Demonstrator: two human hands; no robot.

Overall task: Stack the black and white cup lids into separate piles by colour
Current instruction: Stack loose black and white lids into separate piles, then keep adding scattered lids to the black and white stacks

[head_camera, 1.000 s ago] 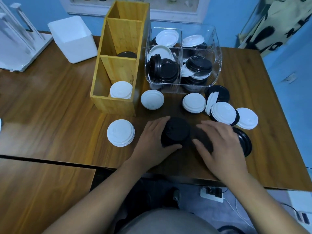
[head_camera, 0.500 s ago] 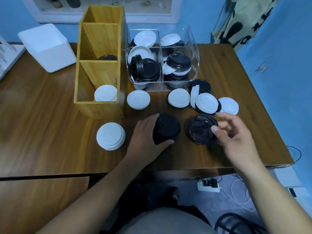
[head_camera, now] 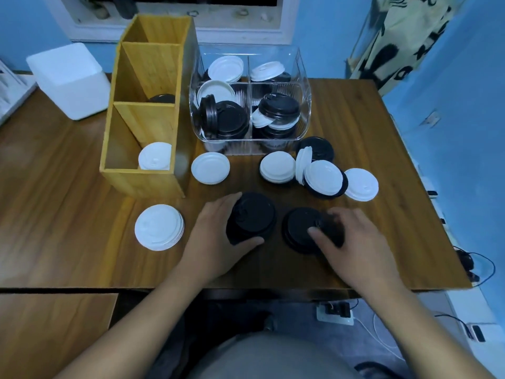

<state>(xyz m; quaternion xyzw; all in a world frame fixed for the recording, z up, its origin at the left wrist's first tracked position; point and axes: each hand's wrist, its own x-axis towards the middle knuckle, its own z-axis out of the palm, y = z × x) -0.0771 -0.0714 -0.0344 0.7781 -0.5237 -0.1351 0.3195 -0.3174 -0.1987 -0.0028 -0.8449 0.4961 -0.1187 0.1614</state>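
Note:
My left hand (head_camera: 216,242) grips a stack of black lids (head_camera: 252,216) on the table, thumb in front and fingers behind. To its right, my right hand (head_camera: 347,242) holds a second black lid pile (head_camera: 299,228) by its right edge, fingers curled over it. A white lid stack (head_camera: 159,227) lies to the left. More white lids (head_camera: 210,168) (head_camera: 277,166) (head_camera: 360,184) and black lids (head_camera: 318,149) lie scattered further back.
A yellow wooden divided box (head_camera: 142,184) holds a white lid and a black lid. A clear plastic bin (head_camera: 303,77) behind holds mixed lids. A white foam box (head_camera: 68,80) stands at the back left. The table edge (head_camera: 273,288) runs just below my wrists.
My right hand has come down onto the right black lid pile and closed on its edge. The left hand stays on its black stack. The camera has tilted a little.

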